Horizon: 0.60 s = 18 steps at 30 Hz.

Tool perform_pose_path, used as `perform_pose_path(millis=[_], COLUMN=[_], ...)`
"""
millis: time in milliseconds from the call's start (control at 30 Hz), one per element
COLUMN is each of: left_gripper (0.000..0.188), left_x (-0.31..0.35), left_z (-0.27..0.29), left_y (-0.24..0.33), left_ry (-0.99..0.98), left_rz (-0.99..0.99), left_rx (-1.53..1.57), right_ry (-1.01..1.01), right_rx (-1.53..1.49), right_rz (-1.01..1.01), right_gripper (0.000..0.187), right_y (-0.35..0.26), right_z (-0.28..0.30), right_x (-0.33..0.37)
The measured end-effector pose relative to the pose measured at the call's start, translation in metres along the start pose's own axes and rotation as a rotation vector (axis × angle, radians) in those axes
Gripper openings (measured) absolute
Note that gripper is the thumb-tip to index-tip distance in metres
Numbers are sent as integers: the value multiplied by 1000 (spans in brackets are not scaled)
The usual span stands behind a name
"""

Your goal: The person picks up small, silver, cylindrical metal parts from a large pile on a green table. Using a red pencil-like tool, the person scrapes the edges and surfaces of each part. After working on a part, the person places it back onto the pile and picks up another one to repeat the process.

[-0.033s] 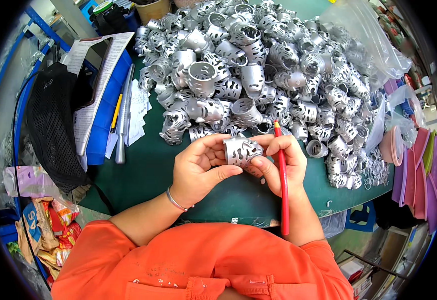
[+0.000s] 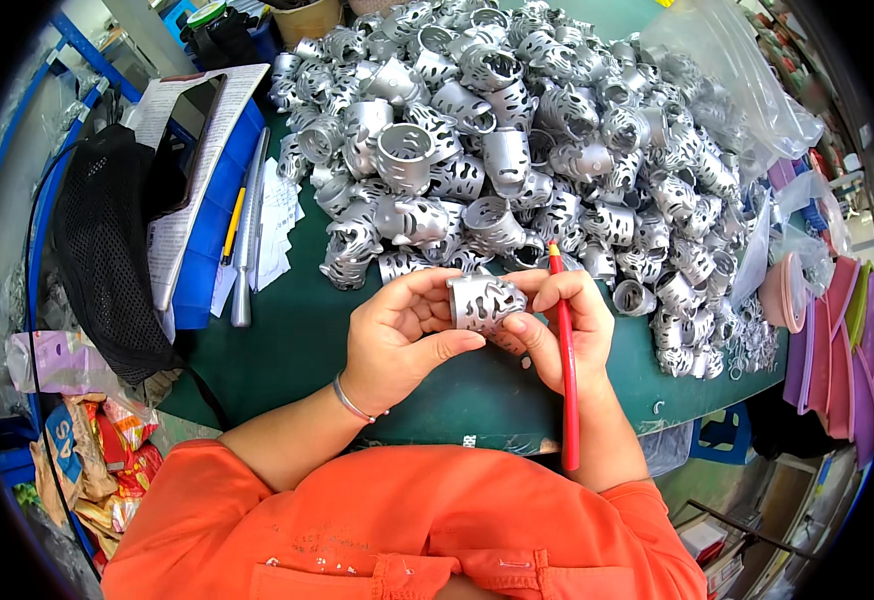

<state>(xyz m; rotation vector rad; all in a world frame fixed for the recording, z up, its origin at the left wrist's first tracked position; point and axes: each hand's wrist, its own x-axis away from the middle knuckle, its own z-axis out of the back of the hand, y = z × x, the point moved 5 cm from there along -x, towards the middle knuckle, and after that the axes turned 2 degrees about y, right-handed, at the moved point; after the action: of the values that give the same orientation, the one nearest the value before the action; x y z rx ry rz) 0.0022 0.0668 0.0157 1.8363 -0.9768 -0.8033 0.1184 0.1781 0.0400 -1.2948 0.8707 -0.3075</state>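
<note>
Between my hands, just above the near part of the green table, is a silver slotted metal sleeve [image 2: 486, 304], lying on its side. My left hand [image 2: 397, 328] grips its left end, with the thumb below and fingers curled behind. At the sleeve's right end are the thumb and fingers of my right hand [image 2: 564, 322]. A long red pencil [image 2: 568, 390] also sits in that hand, its tip pointing away from me and its shaft running down past the wrist. Beyond my fingers rises a large pile of similar slotted sleeves [image 2: 497, 160].
Left of the pile, a blue tray [image 2: 219, 235] carries papers and a phone [image 2: 189, 135]. A yellow pencil [image 2: 234, 228], a metal rod-like tool [image 2: 248, 240] and a black mesh bag [image 2: 107, 240] are close by. Clear plastic [image 2: 727, 70] covers the pile's right side; coloured bins [image 2: 837, 340] stand beyond.
</note>
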Motion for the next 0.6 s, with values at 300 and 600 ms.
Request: perform_pose_path(millis=[300, 600], left_gripper=[51, 46], left_x=[-2, -1], left_z=[-5, -1], left_y=[-4, -9], left_ry=[-16, 18], left_rz=[73, 116], left_rx=[65, 86], right_ry=[6, 8], right_rx=[13, 7], right_rz=[-91, -75], right_gripper=[20, 15], right_y=[3, 4], right_z=[1, -2], right_x=[0, -1])
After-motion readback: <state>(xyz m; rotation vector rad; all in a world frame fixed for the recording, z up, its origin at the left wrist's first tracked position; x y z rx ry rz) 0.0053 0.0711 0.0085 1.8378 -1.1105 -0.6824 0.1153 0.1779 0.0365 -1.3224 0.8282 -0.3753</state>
